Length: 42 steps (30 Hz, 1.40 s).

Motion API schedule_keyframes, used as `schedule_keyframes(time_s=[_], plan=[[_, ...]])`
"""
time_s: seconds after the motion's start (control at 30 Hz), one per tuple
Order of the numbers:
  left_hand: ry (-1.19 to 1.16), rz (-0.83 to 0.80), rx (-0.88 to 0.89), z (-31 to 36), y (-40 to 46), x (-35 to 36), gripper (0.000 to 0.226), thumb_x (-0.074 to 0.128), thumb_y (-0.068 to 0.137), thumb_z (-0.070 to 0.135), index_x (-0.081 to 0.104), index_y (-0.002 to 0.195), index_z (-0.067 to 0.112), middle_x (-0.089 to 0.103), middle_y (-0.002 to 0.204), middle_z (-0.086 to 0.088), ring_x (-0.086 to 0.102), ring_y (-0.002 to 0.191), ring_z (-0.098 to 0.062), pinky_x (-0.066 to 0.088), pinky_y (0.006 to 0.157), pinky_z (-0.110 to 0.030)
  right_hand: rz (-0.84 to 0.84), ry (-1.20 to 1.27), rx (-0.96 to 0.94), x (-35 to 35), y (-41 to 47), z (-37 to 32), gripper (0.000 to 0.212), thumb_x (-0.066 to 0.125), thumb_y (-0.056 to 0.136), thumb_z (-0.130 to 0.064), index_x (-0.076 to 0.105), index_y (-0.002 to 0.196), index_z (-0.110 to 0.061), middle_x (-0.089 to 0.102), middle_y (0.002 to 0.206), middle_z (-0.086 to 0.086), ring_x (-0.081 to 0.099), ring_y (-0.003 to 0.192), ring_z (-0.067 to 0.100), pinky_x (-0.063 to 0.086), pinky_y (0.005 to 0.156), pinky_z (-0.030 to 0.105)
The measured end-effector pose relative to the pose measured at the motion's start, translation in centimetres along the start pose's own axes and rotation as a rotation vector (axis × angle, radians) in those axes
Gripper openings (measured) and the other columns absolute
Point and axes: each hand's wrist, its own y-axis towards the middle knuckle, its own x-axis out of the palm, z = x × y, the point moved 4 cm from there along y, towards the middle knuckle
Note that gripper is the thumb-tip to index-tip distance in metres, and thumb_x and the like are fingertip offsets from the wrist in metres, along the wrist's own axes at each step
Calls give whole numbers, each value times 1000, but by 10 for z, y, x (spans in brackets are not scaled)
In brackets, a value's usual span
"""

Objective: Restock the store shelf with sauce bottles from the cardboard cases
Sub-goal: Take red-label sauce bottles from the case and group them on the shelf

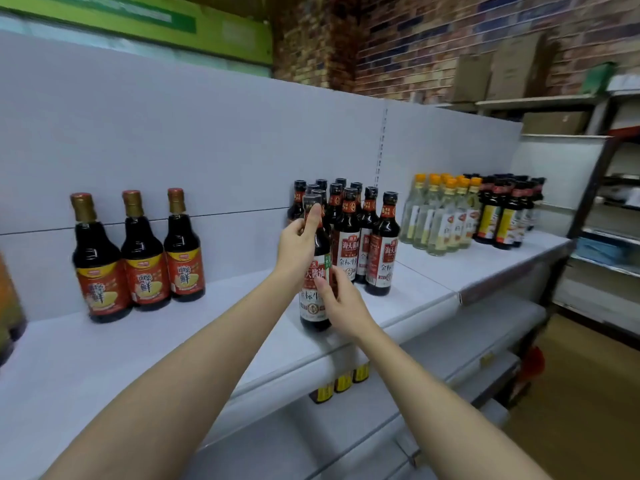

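1. Head view: a dark glass sauce bottle with a red-and-white label [316,268], standing upright near the front edge of the pale grey store shelf [242,306], just ahead of a cluster of matching dark bottles [349,233].

2. Left hand [298,244] high on the bottle, grip curled round the neck with the thumb up by the black cap; right hand [341,306] low, fingers pinching the label side near the base. Both grips closed on the same bottle.

3. Likely hazard: so close to the lip, a careless release or a nudge forward could tip it off onto the lower shelf [450,344], where yellow-labelled bottles [343,382] sit.

4. Second hazard: pushed back too quickly, could knock the nearest bottles of the cluster, standing tight together, and set off a toppling row.

5. Well apart to the left, three gold-capped bottles with orange-red labels [138,251]; to the right, clear bottles with orange caps [440,216]. Neither within reach of a slip.

6. No cardboard cases for restocking in view near the hands.
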Motion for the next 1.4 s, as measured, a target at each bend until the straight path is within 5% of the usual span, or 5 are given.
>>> schedule_keyframes(time_s=[0.1,0.53,0.7,1.07,1.4], plan=[[49,66,11,-14,6,18,67,48,88,77,55,89,11,52,78,-1,48,71,-10,39,65,-31,-94,42,-6,-11,18,30,44,43,106,-47,44,141,-20,59,134,-11,55,119,-4,46,97,19],[146,235,-5,-45,0,55,50,59,92,62,53,120,21,70,114,0,70,104,-12,57,92,-39,-322,293,-24,-27,58,91,54,39,103,-57,38,146,-24,53,143,-8,51,131,4,44,110,31],[275,297,-13,-69,-20,45,35,70,90,48,60,109,21,74,102,6,70,93,-5,58,88,-35,-293,159,-4,-55,69,108,37,51,104,-46,51,130,-20,61,121,-6,59,113,9,46,85,18],[407,248,-88,-80,-41,51,49,80,83,41,55,121,23,65,110,3,66,96,-13,53,75,-24,-303,181,-9,-58,65,98,17,55,104,-33,52,118,-22,58,118,-4,56,100,-1,45,70,14],[381,227,-140,-82,-26,61,42,71,93,33,48,125,18,65,111,0,63,97,-8,49,70,-18,-298,82,74,-46,71,116,20,47,107,-26,51,125,-18,49,133,4,54,111,14,45,96,29]])
